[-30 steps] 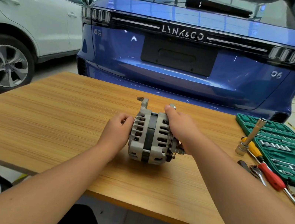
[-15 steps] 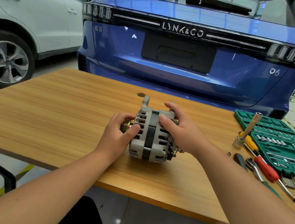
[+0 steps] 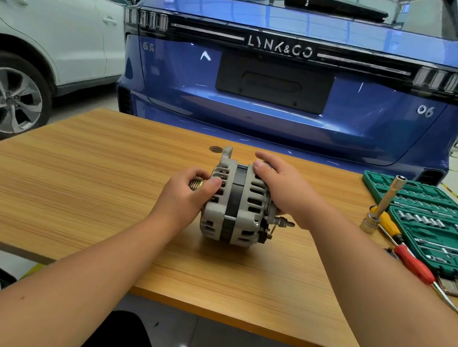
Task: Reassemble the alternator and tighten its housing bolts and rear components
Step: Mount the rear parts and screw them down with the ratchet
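Behind the tabletop, a blue car is filling the background with its rear facing the camera, and a white car is standing to its left. The wooden tabletop is carrying everything else. At its right edge a green socket set case is lying open, with a red-handled screwdriver and a yellow-handled screwdriver lying just beside it and a socket extension bar leaning tilted over the yellow handle. Near the middle of the tabletop the alternator is resting on its side, pulley end to the left, rear terminals to the right. The left hand is gripping the pulley, thumb and fingers curled round it. The right hand is pressing on the rear housing, fingers curved over its top; this grip is clamped on the alternator
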Available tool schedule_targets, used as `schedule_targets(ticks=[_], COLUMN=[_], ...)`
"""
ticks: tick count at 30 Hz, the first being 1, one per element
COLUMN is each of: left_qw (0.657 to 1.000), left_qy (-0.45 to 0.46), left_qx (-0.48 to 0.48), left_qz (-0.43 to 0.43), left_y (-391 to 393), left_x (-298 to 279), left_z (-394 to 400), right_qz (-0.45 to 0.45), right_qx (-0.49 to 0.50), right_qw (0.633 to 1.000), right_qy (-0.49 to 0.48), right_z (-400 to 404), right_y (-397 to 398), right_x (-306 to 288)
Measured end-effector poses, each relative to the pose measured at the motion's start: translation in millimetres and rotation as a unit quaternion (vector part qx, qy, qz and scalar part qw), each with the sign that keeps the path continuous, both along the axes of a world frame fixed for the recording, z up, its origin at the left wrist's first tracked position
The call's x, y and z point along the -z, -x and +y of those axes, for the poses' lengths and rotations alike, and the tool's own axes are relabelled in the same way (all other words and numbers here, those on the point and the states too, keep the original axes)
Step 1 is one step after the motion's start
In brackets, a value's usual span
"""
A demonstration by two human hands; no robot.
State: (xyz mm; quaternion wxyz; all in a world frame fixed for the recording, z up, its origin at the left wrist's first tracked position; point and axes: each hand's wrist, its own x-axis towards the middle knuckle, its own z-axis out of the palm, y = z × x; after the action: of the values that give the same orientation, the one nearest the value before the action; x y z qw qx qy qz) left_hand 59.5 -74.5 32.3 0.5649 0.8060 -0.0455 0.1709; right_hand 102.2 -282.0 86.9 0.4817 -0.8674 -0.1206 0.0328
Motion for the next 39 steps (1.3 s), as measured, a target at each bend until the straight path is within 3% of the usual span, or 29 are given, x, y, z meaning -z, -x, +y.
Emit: schedule_targets(ticks=[7, 12, 16, 18, 20, 27, 39], left_qw=[0.996, 0.980, 0.972, 0.971, 0.970, 0.972, 0.971], left_qy=[0.018, 0.120, 0.162, 0.163, 0.169, 0.210, 0.211], left_qx=[0.005, -0.002, -0.022, -0.017, -0.022, -0.005, -0.069], left_qz=[0.088, 0.159, 0.167, 0.175, 0.173, 0.108, 0.088], left_y=[-31, -54, -67, -73, -77, -74, -55], left_x=[-27, -39, -43, -45, -46, -25, -9], left_z=[-3, -11, -15, -15, -17, -14, -34], right_qz=[0.113, 0.221, 0.195, 0.180, 0.157, 0.088, 0.219], right_qx=[0.015, 0.008, 0.005, -0.048, -0.090, -0.024, 0.047], right_qw=[0.993, 0.975, 0.981, 0.982, 0.983, 0.996, 0.974], right_qy=[-0.021, -0.010, -0.018, -0.029, 0.018, 0.002, -0.036], right_z=[-1, -4, -8, -13, -15, -10, -24], right_y=[-38, -64, -76, -76, -69, -74, -56], right_x=[-25, -35, -40, -41, -38, -31, -15])
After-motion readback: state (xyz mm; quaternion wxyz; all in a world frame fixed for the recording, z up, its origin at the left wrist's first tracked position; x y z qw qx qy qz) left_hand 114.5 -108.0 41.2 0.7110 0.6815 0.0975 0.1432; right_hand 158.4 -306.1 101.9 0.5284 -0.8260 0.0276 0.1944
